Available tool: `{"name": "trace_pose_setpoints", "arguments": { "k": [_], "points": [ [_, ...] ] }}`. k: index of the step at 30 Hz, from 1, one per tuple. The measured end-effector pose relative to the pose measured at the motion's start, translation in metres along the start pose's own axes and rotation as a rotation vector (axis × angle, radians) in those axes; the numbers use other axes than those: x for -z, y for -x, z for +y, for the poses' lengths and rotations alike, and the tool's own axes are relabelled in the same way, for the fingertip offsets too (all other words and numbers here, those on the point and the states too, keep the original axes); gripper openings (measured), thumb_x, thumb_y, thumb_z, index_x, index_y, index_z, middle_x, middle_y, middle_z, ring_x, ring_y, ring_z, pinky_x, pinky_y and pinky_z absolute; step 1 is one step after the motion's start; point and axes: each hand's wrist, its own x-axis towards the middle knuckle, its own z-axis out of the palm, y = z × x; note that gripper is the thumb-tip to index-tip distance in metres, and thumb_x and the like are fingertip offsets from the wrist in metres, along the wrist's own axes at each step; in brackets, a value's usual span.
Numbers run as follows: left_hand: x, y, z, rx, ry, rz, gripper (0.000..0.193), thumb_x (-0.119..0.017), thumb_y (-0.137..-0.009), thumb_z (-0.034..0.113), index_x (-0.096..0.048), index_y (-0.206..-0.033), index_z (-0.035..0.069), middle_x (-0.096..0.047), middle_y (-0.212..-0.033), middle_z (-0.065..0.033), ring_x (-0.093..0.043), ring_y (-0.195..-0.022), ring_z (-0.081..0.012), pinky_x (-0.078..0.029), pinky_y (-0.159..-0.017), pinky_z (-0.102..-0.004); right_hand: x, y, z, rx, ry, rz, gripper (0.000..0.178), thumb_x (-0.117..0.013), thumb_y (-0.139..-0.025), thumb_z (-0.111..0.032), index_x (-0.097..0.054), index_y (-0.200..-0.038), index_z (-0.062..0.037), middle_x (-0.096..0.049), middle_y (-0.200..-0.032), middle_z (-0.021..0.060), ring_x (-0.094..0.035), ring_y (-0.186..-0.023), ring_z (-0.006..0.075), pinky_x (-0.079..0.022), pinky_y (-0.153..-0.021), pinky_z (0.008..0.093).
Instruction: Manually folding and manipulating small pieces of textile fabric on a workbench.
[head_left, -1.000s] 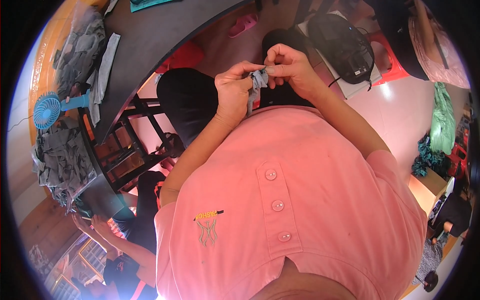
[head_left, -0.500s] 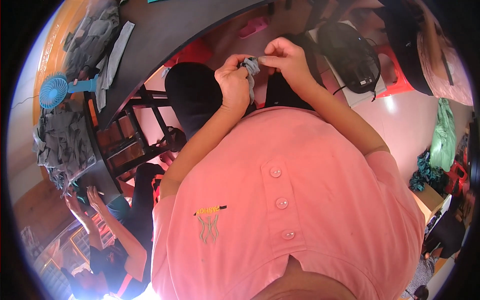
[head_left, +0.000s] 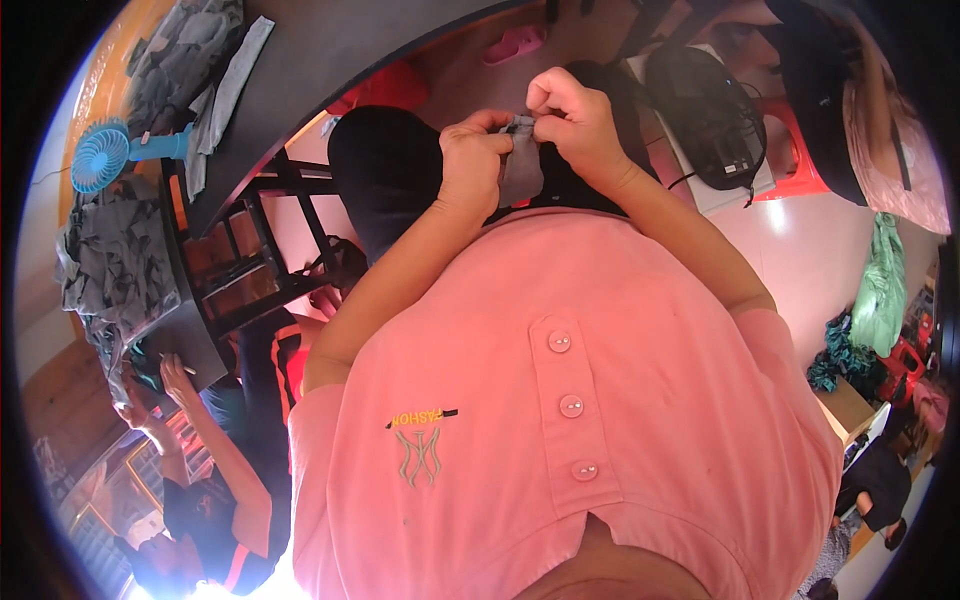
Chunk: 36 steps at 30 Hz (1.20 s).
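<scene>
Above my lap, a small piece of grey fabric (head_left: pixel 522 172) hangs between my two hands. My left hand (head_left: pixel 474 158) pinches its left upper side between thumb and fingers. At its upper right corner, my right hand (head_left: pixel 577 122) has thumb and index finger pressed together on the edge of the cloth. The other fingers of that hand are curled. A darker band runs along the top of the fabric. The exact fingertip contact is too small to make out fully.
A black table (head_left: pixel 330 50) with grey cloth pieces (head_left: pixel 185 75) and a blue fan (head_left: pixel 102 155) curves around the left. A co-worker's hands (head_left: pixel 170 385) work at its lower end. On the right lie a black mesh-covered object (head_left: pixel 705 118), a red stool (head_left: pixel 797 160) and a green bag (head_left: pixel 880 285).
The fabric was bunched in my left hand and now hangs spread flat. My right hand has come closer to my left and taken its upper edge.
</scene>
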Motion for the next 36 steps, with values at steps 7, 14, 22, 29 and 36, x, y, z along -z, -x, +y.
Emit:
{"name": "trace_pose_setpoints", "arguments": {
  "k": [7, 14, 22, 29, 36],
  "points": [
    [-0.004, -0.002, 0.0, 0.109, -0.072, -0.07, 0.024, -0.059, -0.07, -0.004, -0.066, -0.093, -0.009, -0.063, -0.081, -0.0079, -0.059, -0.07, -0.0162, -0.047, -0.064, -0.0261, 0.006, 0.008, 0.003, -0.076, -0.107, -0.028, 0.024, -0.065, -0.066, -0.002, -0.057, -0.088, -0.0059, -0.057, -0.068, 0.0048, -0.056, -0.061, 0.0127, -0.045, -0.057, 0.0259],
    [-0.017, -0.016, -0.026, -0.328, -0.325, 0.09, 0.019, -0.06, -0.072, -0.004, -0.066, -0.09, -0.006, -0.063, -0.077, -0.0043, -0.055, -0.067, -0.0096, -0.044, -0.061, -0.0242, -0.005, 0.015, -0.012, 0.031, 0.158, 0.102, 0.025, -0.067, -0.067, -0.005, -0.059, -0.091, -0.0071, -0.061, -0.066, 0.005, -0.06, -0.058, 0.0172, -0.045, -0.053, 0.0283],
    [-0.006, -0.004, -0.004, 0.218, -0.078, -0.209, 0.014, -0.065, -0.084, 0.004, -0.064, -0.095, -0.003, -0.064, -0.083, -0.0055, -0.059, -0.07, -0.0138, -0.046, -0.064, -0.0276, 0.012, 0.009, 0.014, -0.158, -0.183, 0.065, 0.016, -0.058, -0.067, 0.003, -0.056, -0.082, -0.0025, -0.055, -0.061, 0.001, -0.053, -0.058, 0.0065, -0.041, -0.052, 0.0232],
    [0.004, -0.007, -0.007, 0.453, 0.252, -0.317, 0.019, -0.064, -0.089, 0.012, -0.056, -0.105, 0.004, -0.057, -0.081, -0.0049, -0.056, -0.066, -0.017, -0.044, -0.059, -0.0328, 0.001, 0.018, 0.02, -0.233, -0.399, 0.034, 0.008, -0.059, -0.087, -0.008, -0.062, -0.091, -0.0026, -0.061, -0.081, -0.0003, -0.053, -0.065, 0.0075, -0.042, -0.052, 0.0251],
    [0.01, -0.004, -0.011, 0.606, 0.662, -0.828, 0.008, -0.047, -0.1, 0.02, -0.05, -0.103, 0.013, -0.042, -0.059, -0.0014, -0.036, -0.046, -0.0121, -0.031, -0.043, -0.0275, 0.003, 0.016, 0.004, 0.265, 0.414, 0.195, 0.017, -0.06, -0.092, -0.023, -0.061, -0.089, -0.0058, -0.062, -0.067, 0.0097, -0.063, -0.058, 0.0221, -0.046, -0.051, 0.0325]
  ]
}}
